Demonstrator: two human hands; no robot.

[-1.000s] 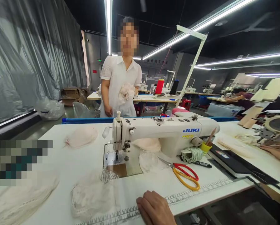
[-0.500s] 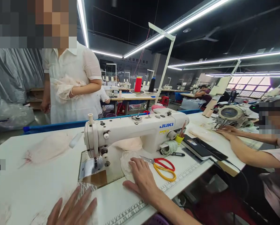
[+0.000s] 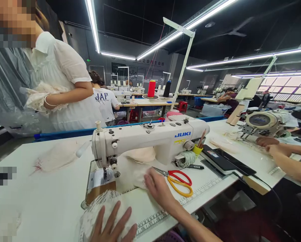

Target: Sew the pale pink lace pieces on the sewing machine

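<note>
My left hand (image 3: 113,225) lies spread over a white lace piece (image 3: 92,210) at the table's front edge. Curled fingers of my right hand (image 3: 159,188) pinch the edge of a pale fabric piece (image 3: 139,175) beside the sewing machine bed. Another pale, cup-shaped piece (image 3: 141,154) lies under the arm of the white sewing machine (image 3: 150,136). Scissors (image 3: 180,183) with one red and one yellow handle rest just right of my right hand. Left of the needle, the metal plate (image 3: 96,178) shows.
A pale fabric piece (image 3: 58,156) lies on the left of the table. Coiled cord (image 3: 185,159), a yellow cup (image 3: 197,150) and a black device (image 3: 214,158) stand right of the machine. A co-worker's hands (image 3: 268,144) work at another machine. A person in white (image 3: 64,70) stands across the table.
My left hand has moved right, onto the lace. My right hand has gone from lying flat to curled on the pale fabric. The standing person has shifted left.
</note>
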